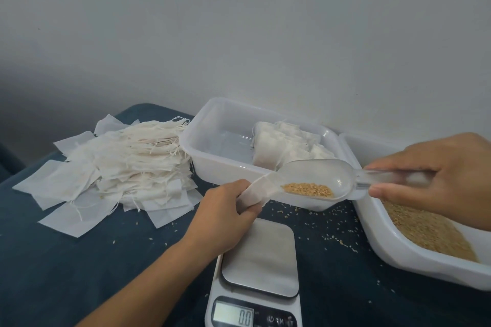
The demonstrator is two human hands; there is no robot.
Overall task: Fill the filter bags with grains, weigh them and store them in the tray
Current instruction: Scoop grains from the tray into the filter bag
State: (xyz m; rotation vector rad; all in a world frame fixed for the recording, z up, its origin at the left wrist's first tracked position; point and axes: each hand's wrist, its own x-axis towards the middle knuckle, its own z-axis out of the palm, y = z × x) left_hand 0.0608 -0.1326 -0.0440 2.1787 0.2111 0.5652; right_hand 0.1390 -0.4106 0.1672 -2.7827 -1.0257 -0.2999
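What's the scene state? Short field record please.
left hand: holds open filter bag
right hand: grips scoop handle
scoop: some grains, tip at bag mouth
scale: platform bare, reads 0.0
tray: several filled bags at right end
grain tub: right of scale
empty bags: piled left

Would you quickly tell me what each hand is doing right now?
Left hand: grips an open filter bag.
Right hand: holds the clear scoop by its handle, grains inside.
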